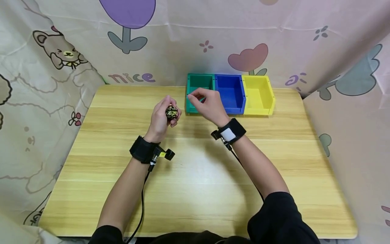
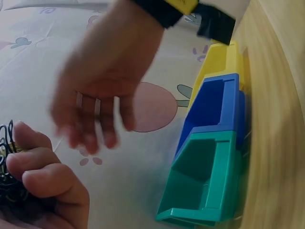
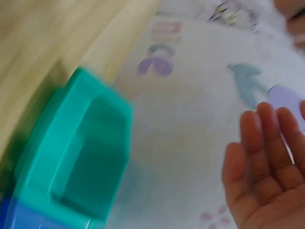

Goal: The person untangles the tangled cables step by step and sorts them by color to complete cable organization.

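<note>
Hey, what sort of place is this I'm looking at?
Probably a small indoor recording corner, though it could be in a home or a studio: a wood-grain table, cartoon-print cloth around it, and a wrist-worn camera.

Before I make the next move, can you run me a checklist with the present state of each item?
1. Left hand grips the black-and-yellow wiry bundle: ok.
2. Green plastic bin, blue plastic bin and yellow plastic bin stand in a row: ok.
3. Right hand apart from the bins: ok, the left wrist view shows a gap.
4. Right hand carries nothing: cannot tell; no item shows, but something tiny at the fingertips could be hidden.
5. Head view into the green bin unobstructed: not ok, the right hand covers part.
6. Right wrist view sharp: not ok, the green bin is blurred.
</note>
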`<control>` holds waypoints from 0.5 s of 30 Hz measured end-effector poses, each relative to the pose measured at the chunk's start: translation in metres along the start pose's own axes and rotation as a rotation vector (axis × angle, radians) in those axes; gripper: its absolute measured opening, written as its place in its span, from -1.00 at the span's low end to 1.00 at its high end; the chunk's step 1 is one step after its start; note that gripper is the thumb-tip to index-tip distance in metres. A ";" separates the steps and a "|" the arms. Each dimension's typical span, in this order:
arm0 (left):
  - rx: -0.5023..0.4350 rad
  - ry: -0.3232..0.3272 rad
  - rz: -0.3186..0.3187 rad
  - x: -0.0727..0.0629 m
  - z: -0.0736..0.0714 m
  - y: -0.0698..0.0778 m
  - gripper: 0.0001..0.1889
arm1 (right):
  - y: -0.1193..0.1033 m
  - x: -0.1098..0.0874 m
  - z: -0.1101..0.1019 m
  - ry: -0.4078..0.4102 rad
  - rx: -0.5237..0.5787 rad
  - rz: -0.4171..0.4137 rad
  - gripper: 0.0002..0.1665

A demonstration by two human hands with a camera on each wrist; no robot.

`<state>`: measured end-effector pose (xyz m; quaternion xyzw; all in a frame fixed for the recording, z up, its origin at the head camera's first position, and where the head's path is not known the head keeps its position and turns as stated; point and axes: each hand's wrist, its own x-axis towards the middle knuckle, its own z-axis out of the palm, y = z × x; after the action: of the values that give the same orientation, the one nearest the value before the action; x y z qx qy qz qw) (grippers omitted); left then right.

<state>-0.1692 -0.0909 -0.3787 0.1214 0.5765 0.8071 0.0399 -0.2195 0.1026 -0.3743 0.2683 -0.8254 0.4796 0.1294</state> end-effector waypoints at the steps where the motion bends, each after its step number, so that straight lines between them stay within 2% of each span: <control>1: 0.000 0.002 0.004 0.000 0.000 0.000 -0.60 | -0.005 -0.003 0.002 0.006 0.032 -0.023 -0.79; 3: 0.001 0.009 0.009 0.000 0.001 0.000 -0.60 | -0.015 -0.009 0.007 0.013 0.088 -0.066 -0.82; 5: 0.012 0.017 0.023 0.000 0.003 0.000 -0.61 | -0.024 -0.015 0.012 0.017 0.099 -0.120 -0.85; 10: 0.074 0.019 0.048 -0.002 0.007 0.003 -0.67 | -0.032 -0.025 0.021 0.036 0.032 -0.225 -0.78; 15: 0.136 -0.003 0.027 -0.003 0.009 0.004 -0.75 | -0.030 -0.031 0.023 0.048 0.013 -0.233 -0.84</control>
<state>-0.1635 -0.0847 -0.3728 0.1328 0.6284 0.7661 0.0218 -0.1762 0.0808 -0.3782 0.3518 -0.7822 0.4728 0.2020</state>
